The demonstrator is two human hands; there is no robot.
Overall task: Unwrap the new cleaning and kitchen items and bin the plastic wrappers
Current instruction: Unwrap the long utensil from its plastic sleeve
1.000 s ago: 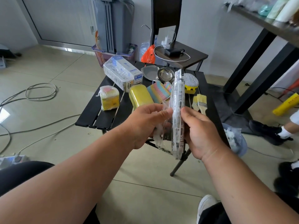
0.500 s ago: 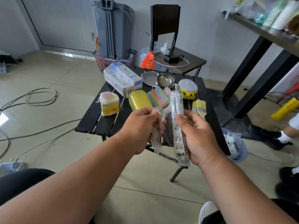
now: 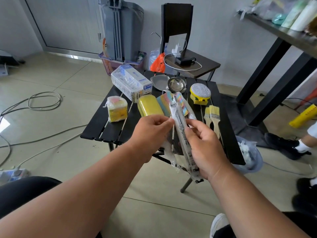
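left hand [image 3: 151, 134]: pinching the edge of the clear wrapper [image 3: 171, 152] | right hand [image 3: 204, 148]: curled round a long packaged item [image 3: 181, 131], held tilted above the near edge of the black tabletop [image 3: 103, 124] | on tabletop: yellow sponge [image 3: 150, 108], paintbrushes [image 3: 212, 115], wrapped sponge pack [image 3: 117, 109] | bin [image 3: 248, 155] by the tabletop's right side

Two hands, left [image 3: 151, 133] and right [image 3: 204, 148], are showing mid-frame, sharing one long packet [image 3: 181, 133]. Lying on the one black table [image 3: 96, 129]: two paintbrushes [image 3: 211, 115], one box [image 3: 130, 82], one wrapped sponge pack [image 3: 117, 108], one yellow sponge [image 3: 150, 105], one striped cloth [image 3: 167, 102], one ladle [image 3: 176, 85], one glittery scrubber [image 3: 200, 93]. One bin [image 3: 248, 157] is sitting at right.
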